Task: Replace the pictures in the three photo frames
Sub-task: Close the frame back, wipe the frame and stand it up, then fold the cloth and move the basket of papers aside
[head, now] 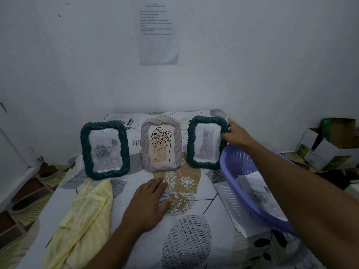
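Note:
Three photo frames stand upright in a row on the patterned table. The left dark green frame (85, 150) shows a grey rose picture. The middle pale lilac frame (145, 144) shows a line-drawn leaf. The right dark green frame (191, 144) shows a grey cat. My right hand (236, 135) grips that frame's right edge near its top corner. My left hand (148, 200) rests flat on the tablecloth in front of the middle frame, fingers straight. Loose printed pictures (258, 195), one of roses, lie in a purple basket (231, 162) at the right.
A yellow checked cloth (85, 208) lies at the front left of the table. More paper sheets (239, 216) stick out under the basket. Cardboard boxes (328, 144) sit on the floor at the right. The white wall with a taped printed sheet (158, 33) stands close behind.

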